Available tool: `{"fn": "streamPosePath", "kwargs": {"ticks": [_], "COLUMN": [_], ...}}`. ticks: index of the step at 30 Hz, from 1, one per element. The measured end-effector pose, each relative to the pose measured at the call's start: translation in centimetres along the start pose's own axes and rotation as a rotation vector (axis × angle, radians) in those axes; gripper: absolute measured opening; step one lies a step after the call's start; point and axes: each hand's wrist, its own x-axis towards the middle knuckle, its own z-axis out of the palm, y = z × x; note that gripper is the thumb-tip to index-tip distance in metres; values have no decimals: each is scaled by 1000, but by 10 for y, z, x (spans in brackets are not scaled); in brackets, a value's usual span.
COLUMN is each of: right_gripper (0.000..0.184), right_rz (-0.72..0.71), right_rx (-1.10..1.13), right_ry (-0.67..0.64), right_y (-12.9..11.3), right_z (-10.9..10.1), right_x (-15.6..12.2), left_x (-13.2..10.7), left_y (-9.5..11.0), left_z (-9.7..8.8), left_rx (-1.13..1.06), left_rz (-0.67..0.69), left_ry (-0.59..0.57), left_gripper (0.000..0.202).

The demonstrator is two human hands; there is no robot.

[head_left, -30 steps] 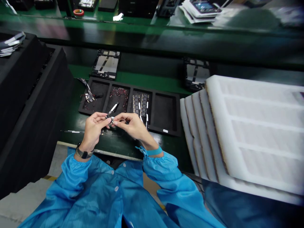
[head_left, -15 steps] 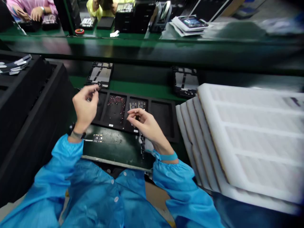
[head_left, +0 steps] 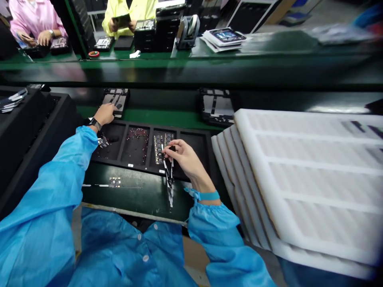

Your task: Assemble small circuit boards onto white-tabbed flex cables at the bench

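Note:
My left hand [head_left: 106,113] reaches over the near left corner of an opened tablet-like device [head_left: 120,97]. Its fingers are bent over the edge there, partly hidden. My right hand [head_left: 181,155] pinches a bunch of thin black-and-white strips that look like flex cables [head_left: 169,179]; they dangle over the front edge of a black compartment tray [head_left: 151,159]. Beneath the fingertips, one compartment holds small circuit boards [head_left: 158,149]. Another holds tiny parts with red wires [head_left: 139,133]. Small parts [head_left: 103,141] lie in the leftmost compartment.
A small board [head_left: 115,182] lies on the green bench. Another opened device [head_left: 217,105] sits behind the tray. White foam trays [head_left: 263,159] are stacked at right, black foam trays [head_left: 60,119] at left. Across the bench, co-workers in pink [head_left: 36,18] and yellow [head_left: 130,12] handle devices.
My left hand has moved forward from above the tray's left end to the left device. My right hand keeps the strips, which now hang in clearer view. The camera view has shifted.

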Motion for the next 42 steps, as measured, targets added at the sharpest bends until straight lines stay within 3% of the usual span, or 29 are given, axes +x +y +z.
{"fn": "streamPosePath", "kwargs": {"ticks": [2,4,5,7,9,11,13,16,18,26,37,42], "right_gripper": [41,39,38,38,39,40,41,43,46,47,44,40], "right_rz": [-5,-34,-47,-56,-43,-29,-16,19,40,74,54,17], "right_rx": [-24,-41,-44,-45,-40,-34,-28,-15,-7,16,-29,-39], "right_ry": [15,32,38,32,6,-28,-65,-133,-172,-298,-302,-278], "right_y": [0,-2,-3,-6,-10,-13,-13,-11,-10,-13,-13,-14], "right_z": [0,0,0,-1,1,5,11,21,27,42,49,51], "right_x": [0,-2,-3,-6,-10,-13,-15,-16,-16,-19,-19,-22], "left_x": [-22,-65,-93,-157,-218,-264,-290,-303,-304,-296,-307,-304], "left_y": [8,24,35,59,82,98,105,106,105,99,106,106], "left_z": [-15,-33,-40,-49,-41,-19,10,44,53,49,58,53], "left_rx": [-197,-454,-570,-717,-753,-634,-503,-418,-432,-470,-504,-585], "left_rz": [-52,-73,-60,-17,34,5,-50,-88,-96,-129,-59,-149], "left_ry": [153,283,276,85,-165,-171,-105,-17,12,-66,184,251], "left_gripper": [32,23,19,18,17,21,28,27,21,11,4,7]}}
